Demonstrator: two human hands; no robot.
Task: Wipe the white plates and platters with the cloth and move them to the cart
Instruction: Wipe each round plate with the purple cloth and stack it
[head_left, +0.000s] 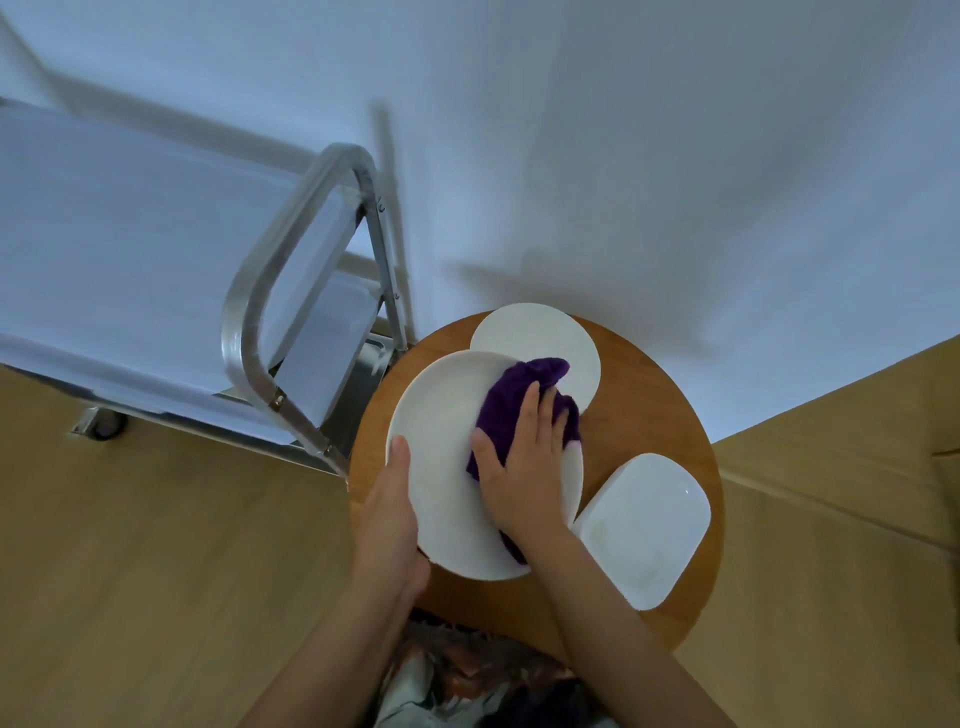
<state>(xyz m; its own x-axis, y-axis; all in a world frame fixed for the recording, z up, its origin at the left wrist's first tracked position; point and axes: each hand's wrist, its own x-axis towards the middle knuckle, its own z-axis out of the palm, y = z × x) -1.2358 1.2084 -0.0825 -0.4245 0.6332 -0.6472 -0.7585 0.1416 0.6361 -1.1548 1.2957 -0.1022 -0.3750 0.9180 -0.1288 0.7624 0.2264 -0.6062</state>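
A large oval white platter (447, 415) is held tilted above the round wooden table (639, 395). My left hand (389, 514) grips its near left rim, thumb on top. My right hand (524, 467) presses a purple cloth (514, 395) flat against the platter's right half. Behind it a round white plate (530, 332) lies on the table, partly covered by the platter and cloth. A square white plate (649, 525) rests at the table's right edge.
A metal cart (291, 291) with white shelves stands to the left of the table, its handle bar close to the platter. A white wall is behind. Wooden floor lies on both sides.
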